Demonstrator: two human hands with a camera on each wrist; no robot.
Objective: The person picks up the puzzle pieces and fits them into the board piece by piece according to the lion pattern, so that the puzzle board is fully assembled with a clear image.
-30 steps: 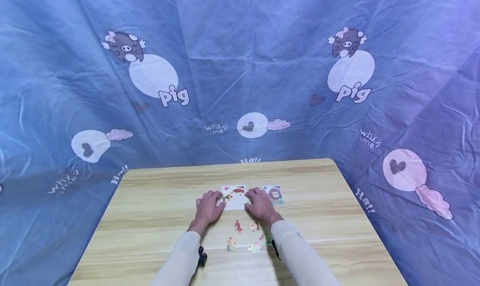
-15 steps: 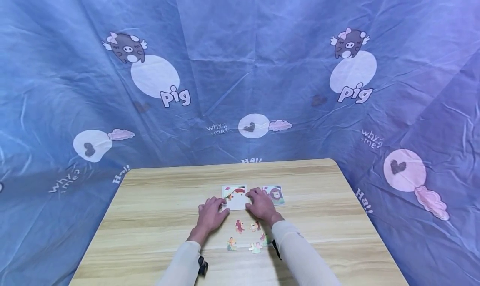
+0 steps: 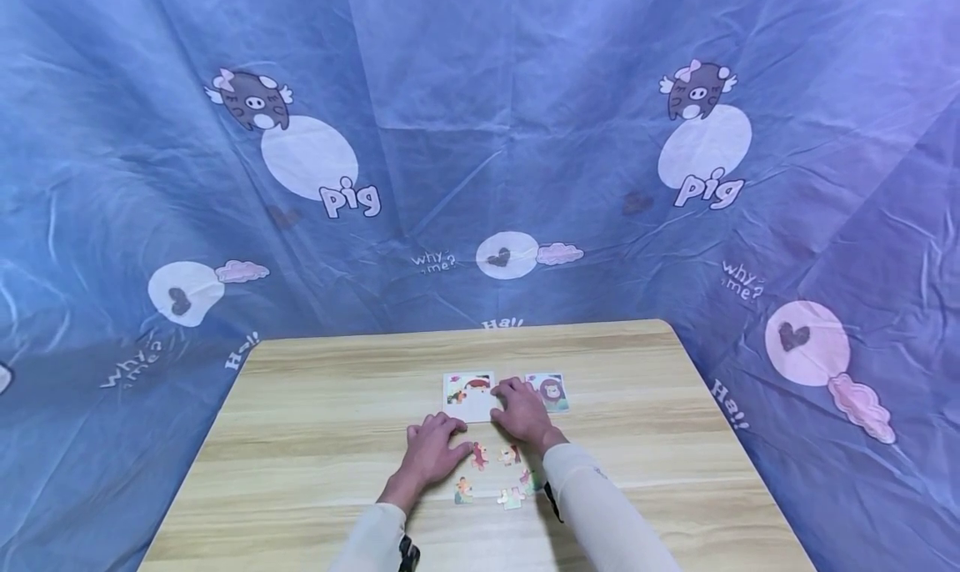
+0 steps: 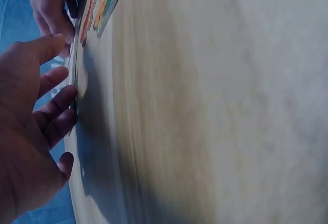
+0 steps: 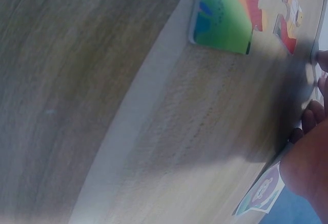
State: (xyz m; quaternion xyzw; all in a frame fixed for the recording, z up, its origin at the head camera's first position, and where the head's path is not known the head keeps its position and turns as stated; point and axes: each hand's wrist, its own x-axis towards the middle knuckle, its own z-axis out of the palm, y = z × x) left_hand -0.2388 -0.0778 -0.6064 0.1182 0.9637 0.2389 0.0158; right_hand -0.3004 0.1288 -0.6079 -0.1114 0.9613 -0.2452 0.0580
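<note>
Head view shows the hands apart on the bench [image 3: 315, 413]. The left hand [image 3: 435, 453], fingers loosely spread, has its thumb close to the red puzzle piece [image 3: 480, 457]. The right hand [image 3: 521, 412] touches the right edge of the white puzzle board [image 3: 474, 410]; whether it pinches that edge, I cannot tell. Fitted pieces [image 3: 476, 385] cover the board's far part. Other loose pieces [image 3: 512, 499] lie nearer the person, and a lion card [image 3: 552, 393] sits just beside the right hand.
</note>
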